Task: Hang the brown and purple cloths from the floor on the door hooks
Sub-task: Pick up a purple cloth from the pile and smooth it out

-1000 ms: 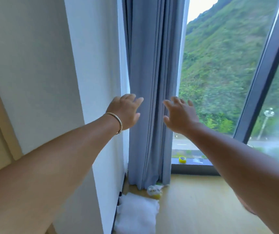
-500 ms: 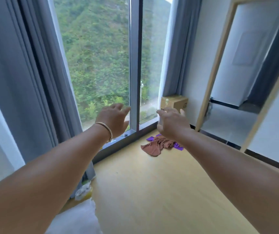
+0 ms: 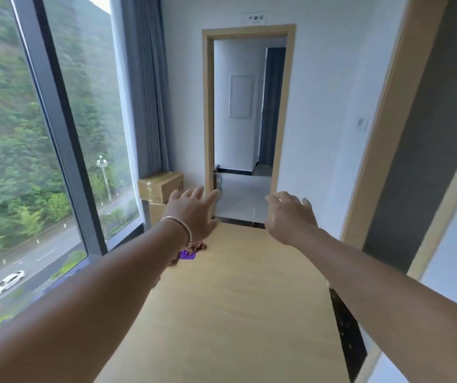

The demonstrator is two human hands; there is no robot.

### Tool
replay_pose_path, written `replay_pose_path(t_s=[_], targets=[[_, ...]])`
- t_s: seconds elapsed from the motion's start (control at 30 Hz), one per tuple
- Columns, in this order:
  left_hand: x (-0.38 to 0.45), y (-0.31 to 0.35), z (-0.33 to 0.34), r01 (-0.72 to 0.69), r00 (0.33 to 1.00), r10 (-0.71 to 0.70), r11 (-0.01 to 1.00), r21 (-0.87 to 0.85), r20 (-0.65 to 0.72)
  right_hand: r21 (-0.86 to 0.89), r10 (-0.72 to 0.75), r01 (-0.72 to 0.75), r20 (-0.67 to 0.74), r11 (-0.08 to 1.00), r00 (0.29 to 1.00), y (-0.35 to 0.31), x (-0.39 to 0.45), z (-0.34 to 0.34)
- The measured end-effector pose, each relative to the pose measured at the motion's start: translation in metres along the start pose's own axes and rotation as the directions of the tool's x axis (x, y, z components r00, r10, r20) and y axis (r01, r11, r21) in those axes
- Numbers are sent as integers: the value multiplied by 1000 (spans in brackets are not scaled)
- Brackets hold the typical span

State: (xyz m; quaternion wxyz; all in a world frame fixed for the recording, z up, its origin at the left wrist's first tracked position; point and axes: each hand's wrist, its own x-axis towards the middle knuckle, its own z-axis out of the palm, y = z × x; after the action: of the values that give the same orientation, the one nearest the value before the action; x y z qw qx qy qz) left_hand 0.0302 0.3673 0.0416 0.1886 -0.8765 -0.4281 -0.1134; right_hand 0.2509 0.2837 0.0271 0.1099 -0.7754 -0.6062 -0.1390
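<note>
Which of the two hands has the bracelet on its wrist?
The left hand, on the window side; a thin bracelet circles its wrist. The right hand is bare.

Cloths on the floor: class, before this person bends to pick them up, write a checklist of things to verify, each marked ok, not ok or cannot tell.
1. Left hand free to take a grip: ok, open and empty.
2. Right hand free: ok, open and empty.
3. Purple cloth located: ok, on the floor by the window, partly behind the left forearm.
4. Brown cloth located: ok, lying against the purple one, mostly hidden.
5. Floor path to the cloths free of obstacles: ok; cardboard boxes stand beyond them in the corner.
6. Door hooks located: cannot tell, none visible in this view.
</note>
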Motion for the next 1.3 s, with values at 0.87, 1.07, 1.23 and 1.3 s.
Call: replay_pose_path(t_s=[0.87, 1.07, 1.23, 1.3], targets=[[307, 186, 94, -100, 984, 101, 995, 19, -144, -120, 79, -101, -175, 988, 981, 267, 154, 72], [401, 176, 140, -148, 978, 140, 988, -38, -156, -121, 149, -170, -161, 978, 975, 287, 230, 116], [472, 160, 185, -158, 982, 150, 986, -59, -119, -120, 211, -224, -116, 967, 971, 301, 304, 147], [495, 156, 205, -167, 983, 162, 983, -69, -83, -122, 223, -234, -101, 964, 970, 305, 330, 162]])
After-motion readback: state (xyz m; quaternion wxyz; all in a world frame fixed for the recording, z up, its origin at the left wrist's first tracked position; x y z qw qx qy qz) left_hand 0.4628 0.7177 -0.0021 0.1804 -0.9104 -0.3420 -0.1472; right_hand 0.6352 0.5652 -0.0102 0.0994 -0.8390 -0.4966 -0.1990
